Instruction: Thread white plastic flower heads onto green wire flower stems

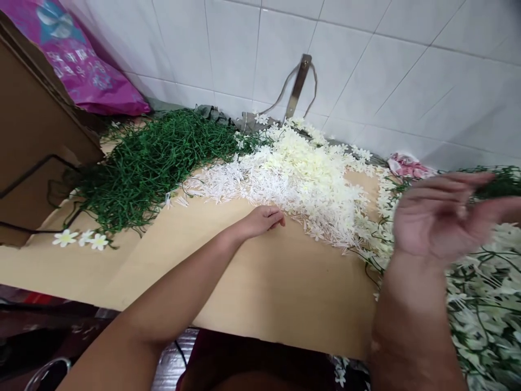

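My left hand [264,220] rests at the near edge of a pile of thin white plastic stems [240,182]. Its fingers are curled together, and whatever they hold, if anything, is hidden. Beyond it lies a heap of cream artificial flower heads [305,157]. My right hand [435,220] is raised at the right with palm turned up, fingers and thumb apart and slightly blurred; nothing shows in it. Below and beside that hand spreads a mass of assembled white flowers on green stems [484,304]. A tangle of green plastic stems [163,157] lies to the left.
A cardboard box [36,130] stands at the left, with a purple plastic bag [93,76] behind it. Several white flowers [81,239] lie near the box on the tan board [309,298]. A metal strip [299,84] leans on the tiled wall [366,70].
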Available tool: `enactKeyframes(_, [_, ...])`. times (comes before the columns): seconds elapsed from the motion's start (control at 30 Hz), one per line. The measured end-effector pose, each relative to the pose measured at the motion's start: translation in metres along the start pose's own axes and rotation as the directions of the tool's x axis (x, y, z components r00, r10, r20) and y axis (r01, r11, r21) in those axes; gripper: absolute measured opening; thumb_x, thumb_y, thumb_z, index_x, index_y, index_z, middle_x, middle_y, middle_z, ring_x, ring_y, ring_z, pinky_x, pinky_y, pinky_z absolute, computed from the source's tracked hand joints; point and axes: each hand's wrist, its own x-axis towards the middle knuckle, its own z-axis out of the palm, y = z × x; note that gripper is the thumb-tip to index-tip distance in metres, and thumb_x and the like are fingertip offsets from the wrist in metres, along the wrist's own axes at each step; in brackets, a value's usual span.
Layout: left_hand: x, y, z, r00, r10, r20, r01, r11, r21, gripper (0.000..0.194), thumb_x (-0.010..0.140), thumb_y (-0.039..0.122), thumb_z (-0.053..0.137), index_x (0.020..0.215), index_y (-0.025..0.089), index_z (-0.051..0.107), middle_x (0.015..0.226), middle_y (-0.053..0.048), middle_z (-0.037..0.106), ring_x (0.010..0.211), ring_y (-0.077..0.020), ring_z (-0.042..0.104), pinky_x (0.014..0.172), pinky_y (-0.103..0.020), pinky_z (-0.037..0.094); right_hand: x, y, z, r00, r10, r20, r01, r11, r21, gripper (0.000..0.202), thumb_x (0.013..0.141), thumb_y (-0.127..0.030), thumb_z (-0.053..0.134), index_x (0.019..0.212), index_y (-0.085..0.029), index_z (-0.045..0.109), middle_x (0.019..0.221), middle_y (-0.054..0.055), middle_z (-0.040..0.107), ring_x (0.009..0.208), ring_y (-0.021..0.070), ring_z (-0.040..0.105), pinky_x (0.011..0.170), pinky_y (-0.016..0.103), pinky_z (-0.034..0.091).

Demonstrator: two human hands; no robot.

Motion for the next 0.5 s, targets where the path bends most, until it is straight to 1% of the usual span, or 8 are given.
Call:
enactKeyframes(0.03, [0.0,0.0,0.0,1.0,-0.005,0.001,0.005,1.0,0.003,0.033,0.086,0.04,0.047,0.071,0.014,0.06,0.057,0.005,0.042,0.052,-0.008,0.037,0.053,-0.023,0.028,0.006,0.015,-0.002,0.995,-0.088,0.035,0.091,0.991,-0.098,0.011,0.075,-0.013,0.075,0.076,-0.022,0.067,0.074,-0.003,0.071,0.063,0.0043,0.065,0.06,0.009,0.055])
enactKeyframes(0.1, [0.001,-0.001,0.0,1.0,-0.011,-0.001,0.011,1.0,0.012,0.031,0.087,0.037,0.045,0.072,0.014,0.06,0.058,0.005,0.042,0.051,-0.0081,0.036,0.053,-0.023,0.028,0.021,0.046,-0.007,0.997,-0.071,0.027,0.076,0.937,-0.34,0.017,0.071,-0.01,0.077,0.068,-0.021,0.064,0.068,-0.006,0.068,0.062,0.0026,0.063,0.058,0.01,0.054])
enactKeyframes(0.17, [0.003,-0.004,0.0,1.0,-0.005,-0.006,0.005,1.0,0.021,0.031,0.088,0.036,0.045,0.073,0.015,0.06,0.058,0.005,0.042,0.051,-0.0082,0.036,0.052,-0.024,0.028,0.039,0.079,-0.009,0.995,0.099,0.013,-0.073,0.807,-0.586,0.015,0.069,-0.019,0.08,0.069,-0.022,0.066,0.067,-0.006,0.066,0.063,0.0042,0.061,0.059,0.015,0.054])
enactKeyframes(0.23, [0.004,-0.006,0.0,1.0,0.016,-0.015,-0.015,0.999,0.032,0.031,0.089,0.036,0.044,0.073,0.015,0.06,0.058,0.004,0.042,0.052,-0.0087,0.037,0.053,-0.024,0.029,0.057,0.113,-0.009,0.974,0.218,0.068,-0.08,0.607,-0.791,0.012,0.071,-0.027,0.079,0.074,-0.023,0.067,0.074,-0.003,0.067,0.069,0.0087,0.061,0.065,0.024,0.054])
enactKeyframes(0.3, [0.005,-0.009,0.0,0.999,0.038,-0.028,-0.036,0.998,0.05,0.031,0.089,0.036,0.044,0.072,0.016,0.06,0.058,0.004,0.043,0.054,-0.0097,0.04,0.056,-0.025,0.031,0.074,0.153,-0.004,0.92,0.364,0.146,0.026,0.314,-0.949,0.01,0.077,-0.028,0.073,0.075,-0.02,0.068,0.078,0.002,0.068,0.077,0.0139,0.062,0.075,0.032,0.053])
enactKeyframes(0.4, [0.004,-0.011,0.0,0.997,0.034,-0.063,-0.03,0.998,0.061,0.024,0.087,0.032,0.049,0.072,0.016,0.061,0.065,0.001,0.052,0.064,-0.0128,0.049,0.065,-0.027,0.038,0.096,0.218,0.003,0.823,0.5,0.269,0.378,-0.13,-0.917,0.01,0.084,-0.018,0.063,0.081,-0.014,0.072,0.097,0.01,0.07,0.097,0.0203,0.061,0.095,0.04,0.046])
enactKeyframes(0.43, [0.004,-0.011,0.0,0.996,0.031,-0.088,-0.028,0.999,0.039,0.019,0.084,0.03,0.054,0.074,0.016,0.061,0.07,-0.001,0.057,0.071,-0.0147,0.053,0.069,-0.028,0.041,0.102,0.239,0.006,0.781,0.556,0.284,0.476,-0.235,-0.847,0.015,0.086,-0.019,0.06,0.09,-0.012,0.073,0.107,0.013,0.068,0.107,0.0235,0.057,0.101,0.042,0.042])
enactKeyframes(0.5, [0.003,-0.01,-0.001,0.989,0.061,-0.132,-0.071,0.995,-0.071,0.009,0.078,0.024,0.063,0.081,0.017,0.061,0.089,-0.005,0.064,0.089,-0.0193,0.057,0.079,-0.031,0.044,0.112,0.275,0.008,0.726,0.646,0.235,0.578,-0.388,-0.718,0.024,0.089,-0.024,0.057,0.105,-0.012,0.071,0.123,0.016,0.061,0.125,0.0291,0.046,0.105,0.044,0.037])
